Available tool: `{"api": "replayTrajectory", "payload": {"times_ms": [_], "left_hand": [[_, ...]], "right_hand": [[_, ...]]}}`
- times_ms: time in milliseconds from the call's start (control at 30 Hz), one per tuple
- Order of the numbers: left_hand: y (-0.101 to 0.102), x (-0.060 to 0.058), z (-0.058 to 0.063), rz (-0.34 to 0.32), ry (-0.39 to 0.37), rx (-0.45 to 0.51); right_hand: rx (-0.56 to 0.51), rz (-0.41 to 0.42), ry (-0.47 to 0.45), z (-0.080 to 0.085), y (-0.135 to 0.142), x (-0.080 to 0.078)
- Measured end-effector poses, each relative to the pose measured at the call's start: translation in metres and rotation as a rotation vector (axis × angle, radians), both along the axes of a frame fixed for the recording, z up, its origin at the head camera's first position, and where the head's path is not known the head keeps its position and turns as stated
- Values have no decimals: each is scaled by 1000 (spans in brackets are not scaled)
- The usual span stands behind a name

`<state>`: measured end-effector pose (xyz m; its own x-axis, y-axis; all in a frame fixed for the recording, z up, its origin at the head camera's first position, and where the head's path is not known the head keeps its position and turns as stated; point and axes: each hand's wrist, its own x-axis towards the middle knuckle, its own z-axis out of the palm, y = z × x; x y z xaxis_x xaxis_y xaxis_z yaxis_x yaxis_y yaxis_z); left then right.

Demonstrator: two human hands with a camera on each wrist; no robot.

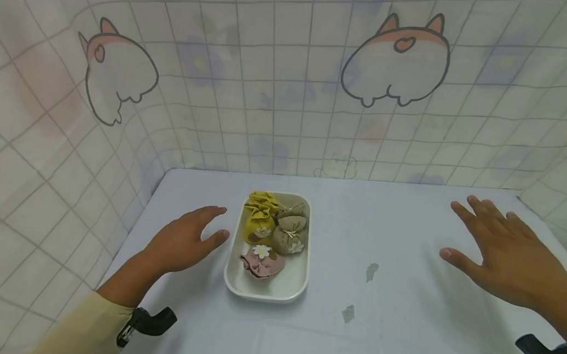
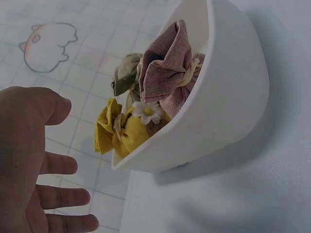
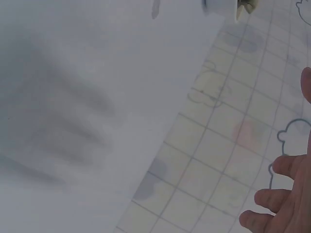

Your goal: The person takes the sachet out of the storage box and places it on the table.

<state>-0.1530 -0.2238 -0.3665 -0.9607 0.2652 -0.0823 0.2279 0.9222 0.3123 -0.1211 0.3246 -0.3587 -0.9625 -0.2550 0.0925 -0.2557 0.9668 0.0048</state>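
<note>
Three small tied cloth pouches lie in a white tray (image 1: 295, 285): a yellow pouch (image 1: 255, 227) at the back left, a grey-green pouch (image 1: 286, 235) at the back right and a pink pouch (image 1: 264, 266) in front. Each carries a white flower. My left hand (image 1: 182, 241) hovers just left of the tray, thumb and fingers apart, holding nothing. In the left wrist view the pink pouch (image 2: 167, 68) shows above the tray's rim. Far to the right, my right hand (image 1: 510, 256) is held over the table with its fingers spread and nothing in it.
The tray stands on a white-covered table (image 1: 331, 345). Two small grey patches (image 1: 372, 272) mark the cover right of the tray. A checked curtain (image 1: 289, 89) with animal drawings hangs behind and at the sides. A black wrist mount (image 1: 147, 321) sits on my left sleeve.
</note>
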Motion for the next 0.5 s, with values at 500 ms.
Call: {"api": "replayTrajectory", "payload": {"times_ms": [500], "left_hand": [[4,-14,-25,40,-160,168]], "right_hand": [[4,13,-13,8,-17,-5]]}}
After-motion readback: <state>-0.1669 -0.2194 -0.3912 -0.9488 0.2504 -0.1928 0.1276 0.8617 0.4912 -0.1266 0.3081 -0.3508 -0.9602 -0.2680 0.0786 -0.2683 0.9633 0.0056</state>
